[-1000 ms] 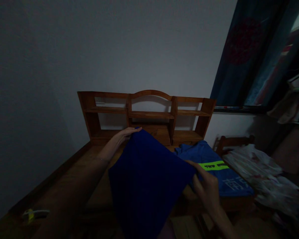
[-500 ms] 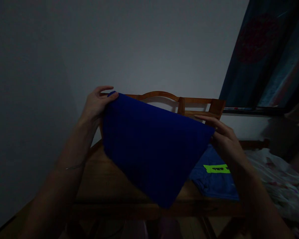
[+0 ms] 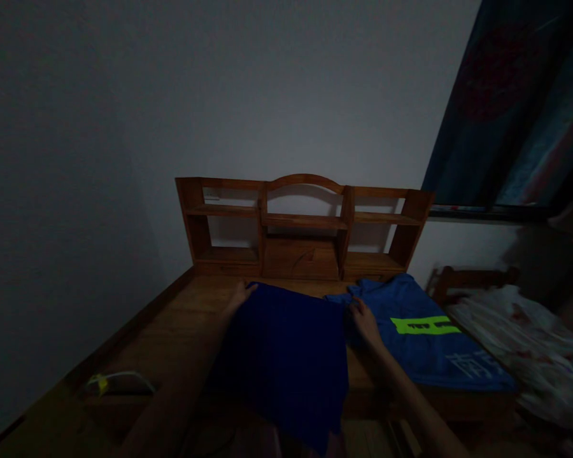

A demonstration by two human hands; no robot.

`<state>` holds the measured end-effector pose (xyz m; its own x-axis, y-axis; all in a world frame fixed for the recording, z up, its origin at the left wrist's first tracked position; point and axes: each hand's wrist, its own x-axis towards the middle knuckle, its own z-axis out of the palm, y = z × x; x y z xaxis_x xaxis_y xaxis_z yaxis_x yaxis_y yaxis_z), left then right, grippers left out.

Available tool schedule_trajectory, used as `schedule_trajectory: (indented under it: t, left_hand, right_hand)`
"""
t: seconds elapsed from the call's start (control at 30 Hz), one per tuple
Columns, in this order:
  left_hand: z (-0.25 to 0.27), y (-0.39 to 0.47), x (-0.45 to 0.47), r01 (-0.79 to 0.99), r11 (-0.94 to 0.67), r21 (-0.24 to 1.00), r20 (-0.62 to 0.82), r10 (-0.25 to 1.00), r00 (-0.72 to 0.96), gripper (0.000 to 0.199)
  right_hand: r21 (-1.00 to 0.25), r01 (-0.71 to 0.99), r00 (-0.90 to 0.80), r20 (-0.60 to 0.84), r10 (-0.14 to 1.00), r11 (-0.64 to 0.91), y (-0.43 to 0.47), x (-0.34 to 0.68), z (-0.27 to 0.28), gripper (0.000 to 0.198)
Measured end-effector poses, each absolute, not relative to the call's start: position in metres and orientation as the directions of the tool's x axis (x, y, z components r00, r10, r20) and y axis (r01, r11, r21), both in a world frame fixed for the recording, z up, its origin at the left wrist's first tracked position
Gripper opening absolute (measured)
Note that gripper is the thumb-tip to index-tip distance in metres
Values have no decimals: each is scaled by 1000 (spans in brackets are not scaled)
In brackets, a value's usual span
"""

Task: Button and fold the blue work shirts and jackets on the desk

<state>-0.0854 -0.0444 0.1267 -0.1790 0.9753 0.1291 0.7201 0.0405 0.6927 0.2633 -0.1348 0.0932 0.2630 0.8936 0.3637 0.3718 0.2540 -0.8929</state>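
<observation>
A dark blue cloth (image 3: 291, 343) hangs between my two hands over the wooden desk (image 3: 181, 312), its lower part drooping past the front edge. My left hand (image 3: 240, 297) pinches the cloth's far left corner. At the far right corner, my right hand (image 3: 360, 315) has its fingers closed on the cloth. Beside the right hand lies a blue T-shirt (image 3: 410, 353), spread on the desk, with a bright yellow-green band and pale lettering. The cloth covers part of the desk and laps near the shirt's left side.
A wooden shelf unit (image 3: 303, 219) stands along the back of the desk against the wall. White plastic bags (image 3: 530, 337) are heaped at the right, by a chair back (image 3: 477, 278). A pale cable with a yellow piece (image 3: 102, 383) sits at the desk's front left.
Both hands have come down towards the desk and closer together, lowering the raised cloth. The shelf unit and more of the T-shirt now show.
</observation>
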Motion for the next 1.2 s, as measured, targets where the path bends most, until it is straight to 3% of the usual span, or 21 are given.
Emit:
schedule_trajectory:
  t: [0.1, 0.2, 0.33, 0.43, 0.57, 0.7, 0.87, 1.0, 1.13, 1.2]
  left_hand:
    - [90, -51, -84, 834, 49, 549, 239, 947, -213, 53]
    - [74, -69, -84, 955, -32, 295, 412, 906, -97, 59]
    - [66, -138, -66, 924, -360, 126, 450, 851, 270, 72]
    - [51, -204, -40, 777, -630, 8, 418, 708, 570, 89]
    - [19, -251, -13, 751, -642, -157, 447, 632, 633, 70]
    - [20, -252, -18, 780, -610, -138, 454, 661, 597, 71]
    - [60, -239, -59, 867, -498, -7, 555, 720, 417, 65]
    - [61, -230, -97, 881, -468, 68, 561, 748, 354, 71]
    - [31, -223, -121, 839, -544, -9, 481, 734, 480, 68]
    - [20, -224, -126, 816, -576, -45, 458, 714, 530, 68]
  right_hand:
    - [-824, 495, 284, 453, 845, 275, -165, 262, 80, 44]
    - [-839, 514, 202, 321, 925, 179, -203, 250, 71, 39]
    - [-921, 390, 155, 91, 984, 24, -241, 223, 59, 41]
    - [-953, 282, 161, -70, 984, -114, -258, 203, 52, 47]
    - [-991, 41, -18, -132, 991, -131, -268, 187, 51, 51]
    - [-960, -195, -167, -167, 972, -199, -264, 185, 76, 48]
    - [-939, -272, -99, -191, 977, -211, -248, 196, 126, 39]
    - [-971, -181, -30, -152, 988, -155, -245, 212, 137, 37]
    - [-996, 60, -110, -76, 991, -70, -262, 222, 97, 41]
    - [-973, 211, -46, -109, 993, -97, -274, 224, 65, 42]
